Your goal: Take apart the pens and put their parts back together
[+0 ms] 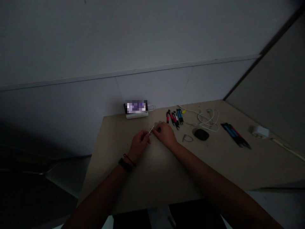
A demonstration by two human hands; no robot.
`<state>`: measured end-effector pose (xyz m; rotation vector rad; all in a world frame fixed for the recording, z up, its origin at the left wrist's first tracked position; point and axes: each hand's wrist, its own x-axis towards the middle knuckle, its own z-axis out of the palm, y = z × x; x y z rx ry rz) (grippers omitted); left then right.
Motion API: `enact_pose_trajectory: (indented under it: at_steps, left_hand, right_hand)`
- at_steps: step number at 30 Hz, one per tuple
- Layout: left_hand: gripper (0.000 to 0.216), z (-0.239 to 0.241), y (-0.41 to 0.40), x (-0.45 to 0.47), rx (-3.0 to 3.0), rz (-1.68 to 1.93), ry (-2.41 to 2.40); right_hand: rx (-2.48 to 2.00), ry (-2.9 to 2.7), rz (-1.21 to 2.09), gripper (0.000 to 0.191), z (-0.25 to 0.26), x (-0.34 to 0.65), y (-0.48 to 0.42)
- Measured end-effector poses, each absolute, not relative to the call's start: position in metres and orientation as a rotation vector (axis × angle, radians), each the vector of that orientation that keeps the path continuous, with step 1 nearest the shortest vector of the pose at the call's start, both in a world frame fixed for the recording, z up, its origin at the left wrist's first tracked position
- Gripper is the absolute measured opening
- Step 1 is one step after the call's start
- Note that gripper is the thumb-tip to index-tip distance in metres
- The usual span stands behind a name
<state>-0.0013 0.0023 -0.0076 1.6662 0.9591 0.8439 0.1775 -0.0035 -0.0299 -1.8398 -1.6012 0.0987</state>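
Both of my hands meet over the middle of a beige table (147, 178). My left hand (139, 143) is closed, pinching a thin pale stick-like piece (151, 129) at its lower end. My right hand (165, 133) is closed too, its fingers curled over the other end of that piece; what else it holds is hidden. A dark band and a red string sit on my left wrist (126, 162). Just beyond my right hand lies a row of several pens (175, 118) with red, black and blue barrels.
A phone (136, 107) leans on a white block at the table's far edge by the wall. A white cable (207, 119), a black oval object (201, 134), a small ring (187, 138), more pens (235, 135) and a white charger (260, 131) lie to the right.
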Motion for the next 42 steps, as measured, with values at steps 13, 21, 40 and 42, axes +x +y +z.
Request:
enact_pose_trajectory:
  at_steps: [13,21,40,42]
  left_hand:
    - [0.024,-0.006,0.001,-0.001,1.615,0.859,0.944]
    - [0.024,-0.003,0.001,0.0,1.522,0.918,0.947]
    - [0.022,-0.004,-0.001,-0.001,1.622,0.898,0.918]
    - [0.022,-0.004,-0.001,0.0,1.634,0.892,0.931]
  right_hand:
    - [-1.671,-1.446,0.259,0.026,-0.021,0.169,-0.006]
    - [-1.357,-1.338,0.63,0.045,-0.017,0.155,-0.012]
    - [-1.231,-0.944,0.863,0.038,-0.01,0.154,-0.01]
    - [-1.172,-0.832,0.91,0.037,-0.011,0.156,-0.008]
